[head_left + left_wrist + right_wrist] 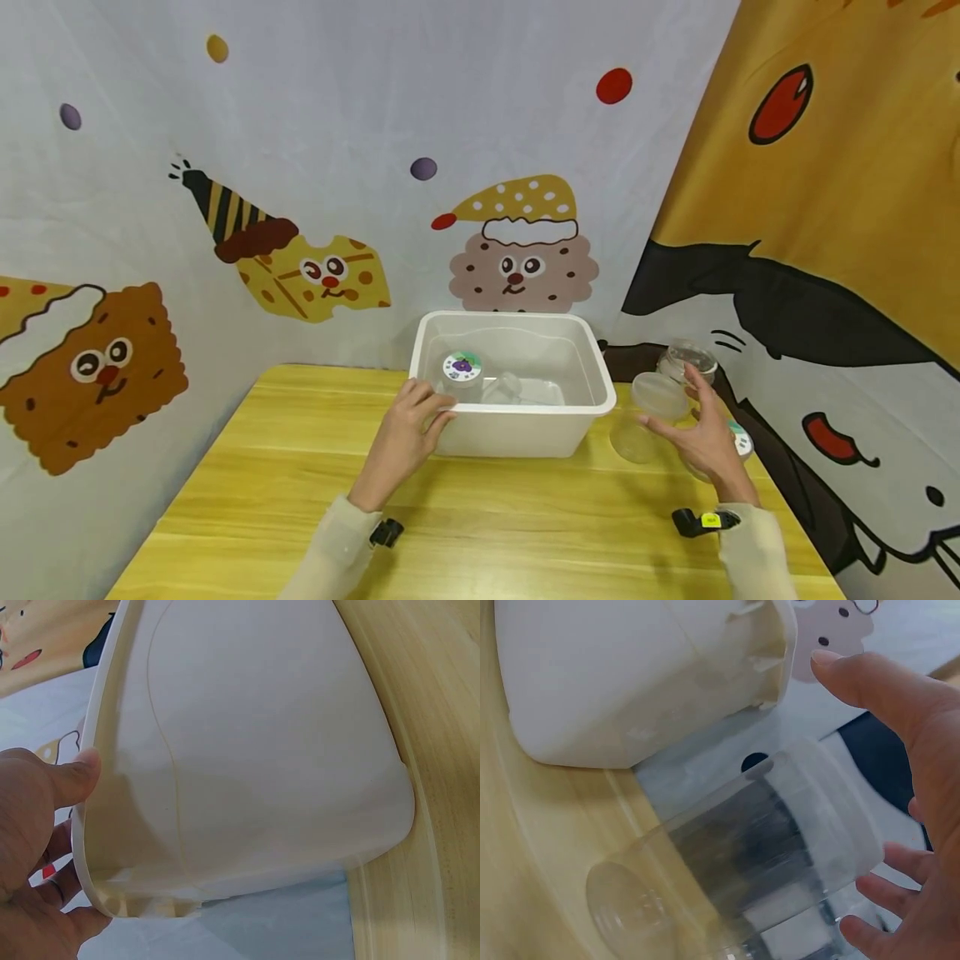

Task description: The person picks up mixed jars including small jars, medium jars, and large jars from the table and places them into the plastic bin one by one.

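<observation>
A white plastic bin (517,433) stands at the back of the table. My left hand (408,421) grips its near rim by the left corner, the thumb (79,776) lying along the outside. Inside the bin are a jar with a grape-picture lid (462,367) and a clear plastic piece (504,388) beside it. To the right of the bin, a clear jar (727,847) stands upright under a frosted lid (660,395). My right hand (705,437) is spread around its right side, thumb and fingers apart, fingertips close to the lid.
Behind the frosted-lid jar stands another clear jar (688,358). A jar with a labelled lid (741,440) is partly hidden by my right hand. The wooden table (517,533) meets a printed cloth backdrop (337,125) behind and at the right.
</observation>
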Motion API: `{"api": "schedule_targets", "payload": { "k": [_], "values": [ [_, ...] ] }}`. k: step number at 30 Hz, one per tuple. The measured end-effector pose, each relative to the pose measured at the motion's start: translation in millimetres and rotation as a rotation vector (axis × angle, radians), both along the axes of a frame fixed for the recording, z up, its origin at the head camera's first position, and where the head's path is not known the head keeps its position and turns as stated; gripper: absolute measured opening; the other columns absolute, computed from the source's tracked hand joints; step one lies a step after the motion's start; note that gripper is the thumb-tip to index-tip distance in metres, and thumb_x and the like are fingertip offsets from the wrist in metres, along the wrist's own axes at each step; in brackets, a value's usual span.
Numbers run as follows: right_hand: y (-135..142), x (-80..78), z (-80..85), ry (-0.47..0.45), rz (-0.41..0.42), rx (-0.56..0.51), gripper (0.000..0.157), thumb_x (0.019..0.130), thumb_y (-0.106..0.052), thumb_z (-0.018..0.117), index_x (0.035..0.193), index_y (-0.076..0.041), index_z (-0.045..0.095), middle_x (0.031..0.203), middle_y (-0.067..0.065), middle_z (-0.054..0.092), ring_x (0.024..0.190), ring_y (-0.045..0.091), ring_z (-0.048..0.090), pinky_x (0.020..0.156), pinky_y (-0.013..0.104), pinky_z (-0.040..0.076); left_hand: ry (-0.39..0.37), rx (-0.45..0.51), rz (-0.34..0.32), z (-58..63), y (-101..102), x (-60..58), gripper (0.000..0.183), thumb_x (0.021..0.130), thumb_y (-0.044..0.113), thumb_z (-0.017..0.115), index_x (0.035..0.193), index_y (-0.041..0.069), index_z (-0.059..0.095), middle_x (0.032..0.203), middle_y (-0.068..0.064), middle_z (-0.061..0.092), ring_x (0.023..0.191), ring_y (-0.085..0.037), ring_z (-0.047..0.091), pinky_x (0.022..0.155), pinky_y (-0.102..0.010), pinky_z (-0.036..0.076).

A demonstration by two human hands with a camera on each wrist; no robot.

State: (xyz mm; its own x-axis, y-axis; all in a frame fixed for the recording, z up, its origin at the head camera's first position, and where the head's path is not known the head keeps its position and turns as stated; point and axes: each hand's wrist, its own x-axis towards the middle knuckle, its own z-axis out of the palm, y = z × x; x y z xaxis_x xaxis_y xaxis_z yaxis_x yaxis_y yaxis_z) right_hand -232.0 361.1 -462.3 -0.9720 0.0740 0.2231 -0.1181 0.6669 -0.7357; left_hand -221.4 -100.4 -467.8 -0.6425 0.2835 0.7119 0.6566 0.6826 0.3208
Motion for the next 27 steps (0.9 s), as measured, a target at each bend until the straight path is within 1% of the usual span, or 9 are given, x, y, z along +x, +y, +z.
{"api": "schedule_targets", "payload": {
  "k": [5,9,13,16,19,23,27],
  "values": [
    [2.1,-5.9,-12.0,-0.076,-0.007,-0.078,0.123,0.085,-0.04,0.085,0.166,-0.022,-0.005,0.171,0.022,0.009,0.146,0.059,0.022,0.113,0.075,0.027,0.004,0.002,0.001,-0.9,0.8,-0.8,0.015,0.087,0.014,0.082,0.101,0.011,0.078,0.092,0.002,0.062,0.086,-0.014,0.051,0.069,-0.025,0.05],
    [1.6,-9.3,-20.4,-0.124,-0.026,-0.102,0.123,0.086,-0.041,0.084,0.166,-0.019,-0.007,0.171,0.023,0.007,0.146,0.058,0.025,0.114,0.073,0.029,0.0,0.003,0.003,-0.7,1.1,-0.6,0.015,0.087,0.014,0.082,0.101,0.011,0.078,0.091,0.002,0.062,0.085,-0.014,0.05,0.068,-0.024,0.05],
    [0.3,-12.1,-24.8,-0.135,-0.057,-0.113,0.122,0.085,-0.041,0.085,0.166,-0.017,-0.003,0.17,0.025,0.011,0.145,0.056,0.028,0.115,0.071,0.031,-0.012,0.003,0.008,-0.4,0.9,-0.3,0.015,0.087,0.014,0.082,0.102,0.011,0.078,0.093,0.002,0.063,0.087,-0.014,0.051,0.069,-0.024,0.051],
    [0.6,-12.9,-27.6,-0.129,-0.066,-0.155,0.118,0.084,-0.038,0.086,0.166,-0.015,0.003,0.167,0.028,0.02,0.145,0.054,0.029,0.116,0.071,0.03,-0.036,0.003,0.006,-0.2,0.8,0.5,0.014,0.089,0.015,0.08,0.103,0.012,0.078,0.094,0.003,0.063,0.088,-0.014,0.051,0.07,-0.025,0.051],
    [0.8,-13.6,-30.7,-0.133,-0.076,-0.189,0.113,0.084,-0.035,0.087,0.165,-0.014,0.01,0.163,0.027,0.029,0.145,0.051,0.031,0.117,0.071,0.03,-0.044,0.004,0.001,-0.3,0.6,0.8,0.014,0.09,0.015,0.079,0.104,0.012,0.078,0.093,0.003,0.062,0.088,-0.013,0.05,0.07,-0.025,0.051],
    [-0.6,-14.2,-33.1,-0.153,-0.119,-0.204,0.109,0.084,-0.037,0.086,0.164,-0.014,0.016,0.162,0.025,0.033,0.146,0.048,0.032,0.117,0.07,0.031,-0.023,0.012,-0.004,-0.5,1.1,0.0,0.014,0.089,0.015,0.08,0.103,0.011,0.077,0.09,0.003,0.061,0.087,-0.014,0.05,0.07,-0.025,0.05],
    [-2.2,-15.0,-33.6,-0.154,-0.143,-0.207,0.107,0.084,-0.038,0.086,0.163,-0.012,0.019,0.161,0.025,0.035,0.145,0.047,0.033,0.117,0.068,0.033,-0.01,0.02,-0.003,-0.3,0.9,0.1,0.015,0.087,0.014,0.081,0.101,0.011,0.078,0.089,0.002,0.059,0.087,-0.014,0.05,0.069,-0.025,0.05]
  ]
}}
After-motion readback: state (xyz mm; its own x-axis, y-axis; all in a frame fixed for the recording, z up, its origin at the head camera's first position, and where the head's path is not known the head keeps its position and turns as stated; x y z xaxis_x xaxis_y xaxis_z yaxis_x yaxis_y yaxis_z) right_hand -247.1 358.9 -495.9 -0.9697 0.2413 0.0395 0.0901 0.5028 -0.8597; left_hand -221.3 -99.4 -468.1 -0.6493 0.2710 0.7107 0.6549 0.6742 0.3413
